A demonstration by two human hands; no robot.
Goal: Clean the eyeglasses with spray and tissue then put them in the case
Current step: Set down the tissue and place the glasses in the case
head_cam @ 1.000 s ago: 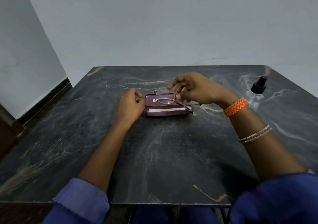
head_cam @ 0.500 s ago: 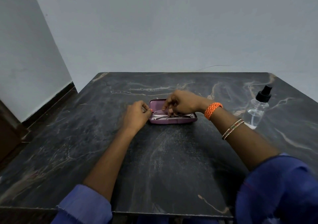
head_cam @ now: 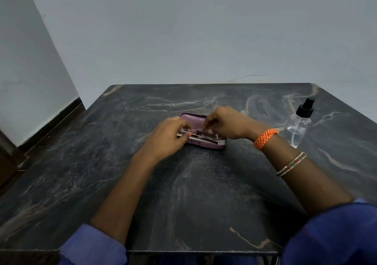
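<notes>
Both hands are working at the open purple case (head_cam: 206,142) on the dark table (head_cam: 195,193) — the glasses (head_cam: 201,135) are lying inside it. The left hand (head_cam: 166,137) is gripping the case's left end; the right hand (head_cam: 226,125) is pinching the frame. A spray bottle (head_cam: 298,125) is standing well to the right.

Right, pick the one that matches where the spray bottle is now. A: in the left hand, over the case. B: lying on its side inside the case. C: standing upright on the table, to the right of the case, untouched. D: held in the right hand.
C: the spray bottle stands upright on the table, off to the right of the case, while both hands are at the case.
</notes>
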